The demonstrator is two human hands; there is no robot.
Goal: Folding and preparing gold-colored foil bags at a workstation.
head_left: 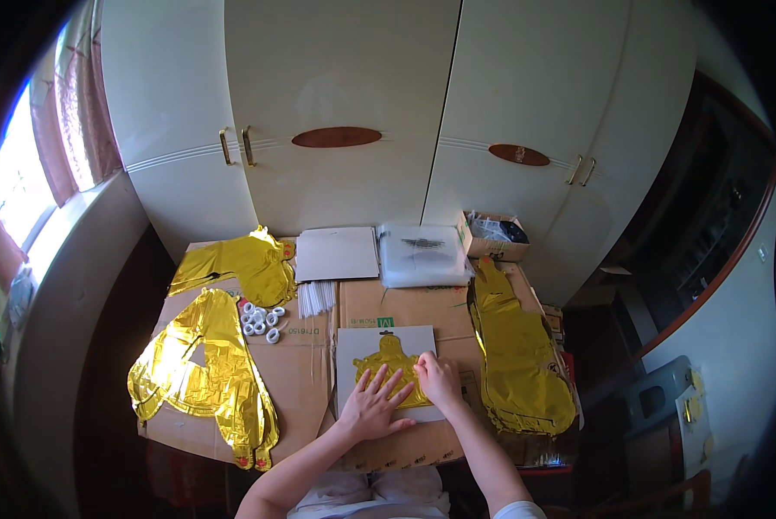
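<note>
In front of me a white card (414, 338) with a small hang-hole at its top lies on flattened cardboard. A folded gold foil balloon (389, 348) rests on it. My left hand (374, 403) lies flat over the foil's lower left, fingers spread. At the foil's right edge my right hand (440, 378) is closed, its fingertips drawn together against the foil. Whatever may be between those fingertips is too small to make out.
Gold foil balloons lie flat at the left (232, 381), far left (241, 264) and right (517, 346). Also here: white ribbon rolls (259, 329), white straws (316, 299), a card stack (337, 253), clear plastic bags (422, 259), an open box (496, 249). Cabinets (336, 78) stand behind.
</note>
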